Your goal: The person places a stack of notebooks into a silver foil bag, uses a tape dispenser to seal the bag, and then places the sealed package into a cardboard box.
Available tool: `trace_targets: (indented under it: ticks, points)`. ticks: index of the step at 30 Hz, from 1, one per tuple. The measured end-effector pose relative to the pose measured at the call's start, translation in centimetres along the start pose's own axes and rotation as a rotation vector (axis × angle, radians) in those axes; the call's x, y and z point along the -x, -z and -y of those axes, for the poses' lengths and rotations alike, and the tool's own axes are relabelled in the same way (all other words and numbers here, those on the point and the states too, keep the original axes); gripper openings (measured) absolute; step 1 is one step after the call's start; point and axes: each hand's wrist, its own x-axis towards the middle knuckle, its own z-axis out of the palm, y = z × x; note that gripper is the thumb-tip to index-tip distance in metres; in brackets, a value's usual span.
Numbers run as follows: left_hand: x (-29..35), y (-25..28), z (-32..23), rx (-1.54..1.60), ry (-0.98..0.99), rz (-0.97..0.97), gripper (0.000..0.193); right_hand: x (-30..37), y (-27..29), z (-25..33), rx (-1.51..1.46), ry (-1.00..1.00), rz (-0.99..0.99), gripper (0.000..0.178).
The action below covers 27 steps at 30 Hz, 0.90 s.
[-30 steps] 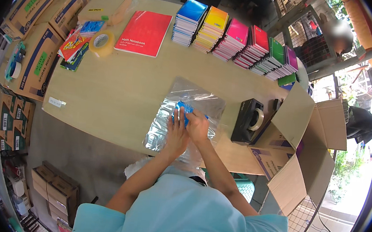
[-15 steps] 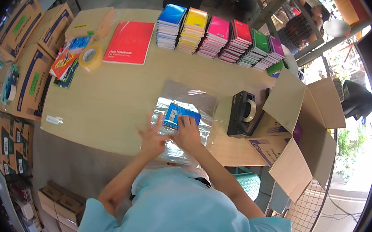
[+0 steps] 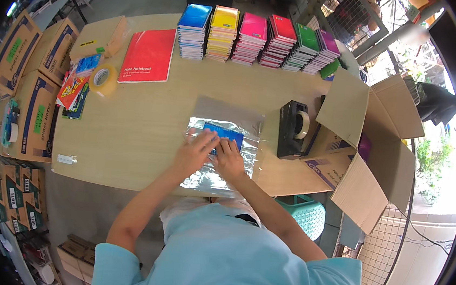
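Note:
A small blue spiral notebook (image 3: 233, 136) lies on a clear plastic bag (image 3: 217, 110) at the near middle of the table. My right hand (image 3: 230, 162) is closed on its near edge, fingers bent over the cover and pressed together. From the left, my left hand (image 3: 193, 154) reaches over the notebook's left end with its fingers stretched out flat. Between them, the hands hide the left and near parts of the cover. Shiny folds of the bag spread around the notebook and under both hands.
Stacks of coloured spiral notebooks (image 3: 222, 36) line the far edge. Left of them are a red notebook (image 3: 148, 54), a tape roll (image 3: 103, 79) and cartons (image 3: 39, 115). To the right, a black tape dispenser (image 3: 290, 134) stands beside an open cardboard box (image 3: 384, 156).
My left hand has moved up and right, from beside the notebook onto its left end. The right hand stays at the notebook. The whole view has shifted slightly.

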Motion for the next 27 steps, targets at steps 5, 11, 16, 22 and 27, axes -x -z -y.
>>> trace_targets:
  ticks: [5, 11, 16, 22, 27]
  points:
    - [0.6, -3.3, 0.4, -0.065, -0.012, 0.073, 0.038, 0.6, -0.2, -0.5, -0.073, 0.029, -0.127, 0.057]
    - [0.5, -4.0, -0.7, -0.055, 0.03, 0.054, 0.037, 2.1, 1.4, -2.3, -0.302, 0.036, -0.248, 0.042]
    - [1.4, -4.6, -1.6, -0.095, 0.106, -0.005, 0.038, 7.4, 9.2, -13.6, 0.065, -0.63, -0.791, 0.027]
    - [0.8, -5.7, -2.1, -0.092, 0.066, -0.03, 0.038, 10.2, 9.2, -21.0, -0.801, -1.275, -0.401, 0.021]
    - [1.6, -5.1, -1.3, -0.108, 0.078, -0.068, 0.039, 10.9, 9.0, -14.8, -0.995, -1.299, -0.677, 0.018]
